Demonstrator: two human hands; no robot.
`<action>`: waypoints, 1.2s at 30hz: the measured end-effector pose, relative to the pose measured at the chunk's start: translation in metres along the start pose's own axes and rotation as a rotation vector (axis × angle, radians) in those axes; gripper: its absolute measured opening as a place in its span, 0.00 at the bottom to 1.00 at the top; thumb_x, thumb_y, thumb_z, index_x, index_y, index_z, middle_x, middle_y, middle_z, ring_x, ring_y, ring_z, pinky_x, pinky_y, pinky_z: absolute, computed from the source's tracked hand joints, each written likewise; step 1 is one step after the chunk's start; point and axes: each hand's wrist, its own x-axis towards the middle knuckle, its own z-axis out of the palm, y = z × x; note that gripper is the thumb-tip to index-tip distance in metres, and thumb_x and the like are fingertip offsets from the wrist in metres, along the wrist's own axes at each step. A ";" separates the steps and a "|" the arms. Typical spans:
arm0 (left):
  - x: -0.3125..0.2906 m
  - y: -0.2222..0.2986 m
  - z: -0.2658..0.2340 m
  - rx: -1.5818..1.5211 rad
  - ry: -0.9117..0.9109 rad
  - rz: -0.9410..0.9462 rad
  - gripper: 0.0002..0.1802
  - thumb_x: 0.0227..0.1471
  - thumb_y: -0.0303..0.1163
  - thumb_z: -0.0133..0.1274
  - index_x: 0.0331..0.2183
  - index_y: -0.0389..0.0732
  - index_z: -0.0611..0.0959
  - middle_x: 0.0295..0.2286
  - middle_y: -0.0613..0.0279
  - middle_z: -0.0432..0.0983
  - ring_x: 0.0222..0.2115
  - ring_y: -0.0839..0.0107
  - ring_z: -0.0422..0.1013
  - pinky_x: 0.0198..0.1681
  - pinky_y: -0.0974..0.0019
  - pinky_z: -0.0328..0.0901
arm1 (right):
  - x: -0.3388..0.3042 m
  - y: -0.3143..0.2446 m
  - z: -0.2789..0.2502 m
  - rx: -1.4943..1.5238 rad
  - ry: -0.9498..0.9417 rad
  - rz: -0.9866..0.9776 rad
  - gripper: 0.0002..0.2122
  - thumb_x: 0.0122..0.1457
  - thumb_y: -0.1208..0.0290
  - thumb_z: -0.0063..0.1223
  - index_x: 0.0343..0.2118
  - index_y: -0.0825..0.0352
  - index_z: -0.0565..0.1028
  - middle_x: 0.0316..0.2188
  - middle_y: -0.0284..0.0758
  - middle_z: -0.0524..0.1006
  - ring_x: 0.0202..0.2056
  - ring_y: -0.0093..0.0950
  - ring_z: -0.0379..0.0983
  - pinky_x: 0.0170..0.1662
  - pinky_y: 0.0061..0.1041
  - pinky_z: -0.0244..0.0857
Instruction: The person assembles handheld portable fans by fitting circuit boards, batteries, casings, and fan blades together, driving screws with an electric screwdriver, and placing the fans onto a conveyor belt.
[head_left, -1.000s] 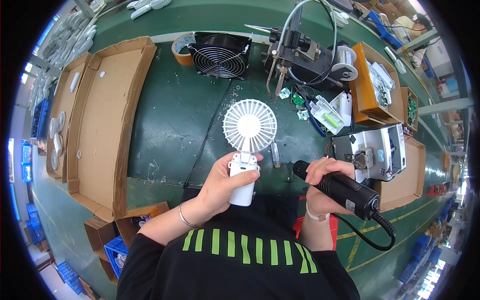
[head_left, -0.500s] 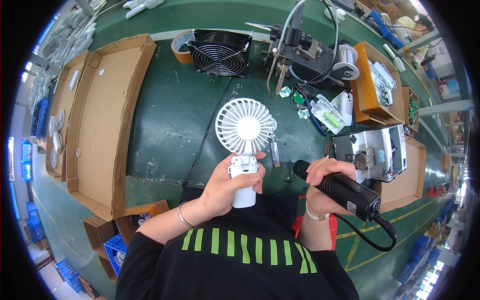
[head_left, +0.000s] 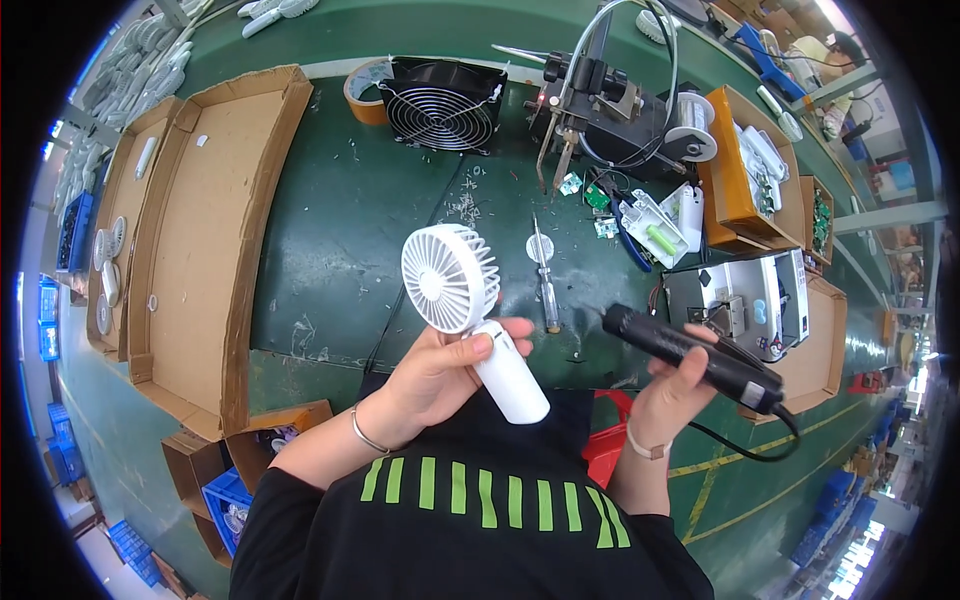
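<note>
My left hand is closed around the handle of a small white handheld fan. The fan's round caged head tilts up to the left over the bench. In my right hand is a black electric screwdriver, a thick cylinder with a cable at its rear end and its nose pointing left toward the fan. The two are apart. A screwdriver with a clear handle lies on the green bench mat, beside a small clear round piece.
Cardboard trays stand at left. A black cooling fan, a tape roll and a soldering stand with a wire spool are at the back. At right are pliers, circuit boards, a parts box and a metal-cased device.
My left hand has turned the handheld fan, so its head now leans left and its handle slants right. The electric screwdriver has shifted slightly right, and my right hand's grip on it has changed.
</note>
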 end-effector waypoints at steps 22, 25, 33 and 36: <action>0.006 -0.011 0.011 0.280 0.330 0.200 0.18 0.51 0.23 0.55 0.46 0.39 0.74 0.39 0.66 0.75 0.41 0.79 0.70 0.45 0.69 0.65 | -0.039 -0.007 0.087 -0.941 -0.964 -0.494 0.21 0.45 0.65 0.63 0.36 0.75 0.68 0.32 0.40 0.66 0.27 0.35 0.71 0.28 0.28 0.69; 0.005 -0.013 0.007 0.298 0.301 0.181 0.17 0.51 0.22 0.55 0.44 0.38 0.75 0.38 0.66 0.76 0.39 0.78 0.71 0.45 0.69 0.65 | -0.039 -0.008 0.086 -0.956 -1.016 -0.495 0.21 0.46 0.66 0.61 0.36 0.76 0.67 0.31 0.42 0.65 0.26 0.35 0.72 0.27 0.26 0.69; 0.005 -0.009 0.012 0.338 0.313 0.129 0.17 0.51 0.24 0.55 0.45 0.39 0.75 0.38 0.65 0.76 0.37 0.78 0.72 0.39 0.70 0.68 | -0.038 -0.008 0.080 -0.902 -0.998 -0.441 0.21 0.47 0.66 0.60 0.38 0.76 0.66 0.32 0.43 0.65 0.27 0.37 0.72 0.27 0.29 0.70; 0.007 -0.004 0.017 0.308 0.350 0.132 0.17 0.52 0.26 0.54 0.45 0.38 0.74 0.39 0.64 0.75 0.39 0.76 0.73 0.41 0.69 0.69 | -0.033 -0.015 0.080 -0.841 -0.891 -0.356 0.23 0.51 0.63 0.57 0.45 0.73 0.65 0.33 0.44 0.65 0.29 0.39 0.72 0.27 0.30 0.69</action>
